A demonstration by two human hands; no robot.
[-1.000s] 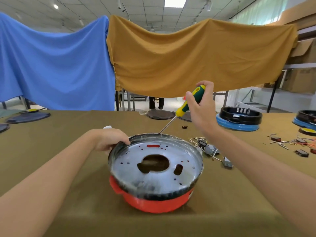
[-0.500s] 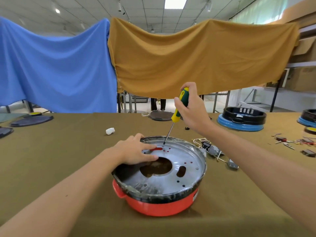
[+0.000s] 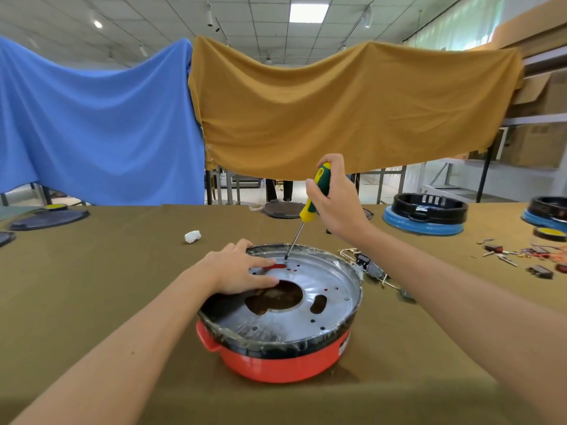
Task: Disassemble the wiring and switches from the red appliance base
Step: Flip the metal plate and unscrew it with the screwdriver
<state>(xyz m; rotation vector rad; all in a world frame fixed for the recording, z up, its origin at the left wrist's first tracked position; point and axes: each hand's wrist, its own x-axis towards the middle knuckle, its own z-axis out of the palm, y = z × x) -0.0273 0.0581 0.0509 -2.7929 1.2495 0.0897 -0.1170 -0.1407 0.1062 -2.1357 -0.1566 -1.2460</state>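
Appliance base: a red appliance base [image 3: 276,363] with a silver metal plate [image 3: 325,277] sits on the olive tabletop [image 3: 92,271].
Left hand: the left hand [image 3: 239,271] lies flat on the plate, fingers spread.
Right hand: the right hand [image 3: 337,200] grips a yellow-green screwdriver [image 3: 313,194], its tip on the plate's far side.
Removed parts: loose wiring and switches [image 3: 368,266] lie just right of the base.

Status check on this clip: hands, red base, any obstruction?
Right hand grips screwdriver, tip on metal plate. Left hand flat on plate, steadying red base. No obstruction seen.
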